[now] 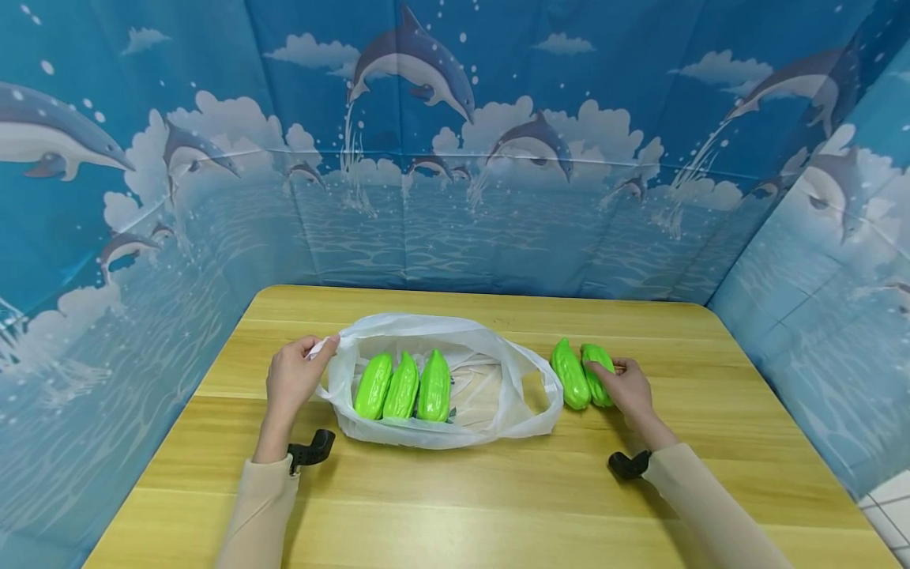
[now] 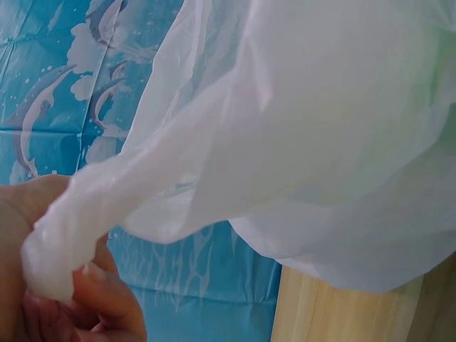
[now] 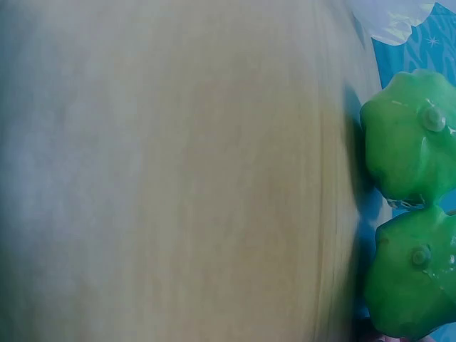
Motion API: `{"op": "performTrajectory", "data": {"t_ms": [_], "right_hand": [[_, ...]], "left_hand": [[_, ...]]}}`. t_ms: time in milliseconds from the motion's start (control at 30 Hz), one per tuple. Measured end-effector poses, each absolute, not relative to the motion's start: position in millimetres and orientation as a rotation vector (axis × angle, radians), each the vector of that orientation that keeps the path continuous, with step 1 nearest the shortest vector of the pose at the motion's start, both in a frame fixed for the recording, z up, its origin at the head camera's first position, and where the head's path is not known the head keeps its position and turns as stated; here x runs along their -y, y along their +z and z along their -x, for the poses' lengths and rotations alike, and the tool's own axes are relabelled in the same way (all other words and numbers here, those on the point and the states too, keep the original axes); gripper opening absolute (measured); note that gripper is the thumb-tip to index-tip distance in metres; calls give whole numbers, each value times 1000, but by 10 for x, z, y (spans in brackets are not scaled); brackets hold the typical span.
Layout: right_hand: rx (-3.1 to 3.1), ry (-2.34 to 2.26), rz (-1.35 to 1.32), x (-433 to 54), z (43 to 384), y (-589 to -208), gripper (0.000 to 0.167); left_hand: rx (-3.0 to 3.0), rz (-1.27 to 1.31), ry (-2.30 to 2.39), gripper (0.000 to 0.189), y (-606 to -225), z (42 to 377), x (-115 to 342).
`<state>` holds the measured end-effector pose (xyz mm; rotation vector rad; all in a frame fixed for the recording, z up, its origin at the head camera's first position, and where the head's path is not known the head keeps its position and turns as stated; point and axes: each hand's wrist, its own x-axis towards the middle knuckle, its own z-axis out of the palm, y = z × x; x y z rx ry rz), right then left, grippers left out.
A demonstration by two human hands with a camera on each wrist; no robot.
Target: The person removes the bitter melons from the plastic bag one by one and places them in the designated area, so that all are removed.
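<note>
A white plastic bag [image 1: 441, 435] lies on the table with its mouth spread, and three glossy green bitter melons [image 1: 401, 386] lie side by side inside it. My left hand [image 1: 295, 375] pinches the bag's left handle [image 2: 85, 206] between thumb and fingers. Right of the bag, two more melons lie next to each other on the tabletop. My right hand [image 1: 629, 391] grips the right-hand melon [image 1: 594, 378], thumb across its top. The other loose melon [image 1: 570, 375] is between that one and the bag's right handle [image 1: 547, 395]. In the right wrist view only fingertips show at the lower edge.
The wooden table [image 1: 455, 506] has rounded far corners. Behind it and along both sides hangs a blue dolphin-print curtain [image 1: 441, 221]. Black wrist mounts [image 1: 313, 449] are on both forearms. White floor tiles [image 1: 892, 506] show at the lower right.
</note>
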<state>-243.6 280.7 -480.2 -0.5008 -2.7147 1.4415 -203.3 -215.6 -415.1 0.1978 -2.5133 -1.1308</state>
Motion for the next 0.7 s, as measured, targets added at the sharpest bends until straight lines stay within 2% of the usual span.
{"op": "performTrajectory", "data": {"t_ms": [700], "right_hand": [[2740,1410,485,-2810,2420,-4792,86]], "left_hand": [[2536,-198,-1139,50,-4160,2050,2155]]}}
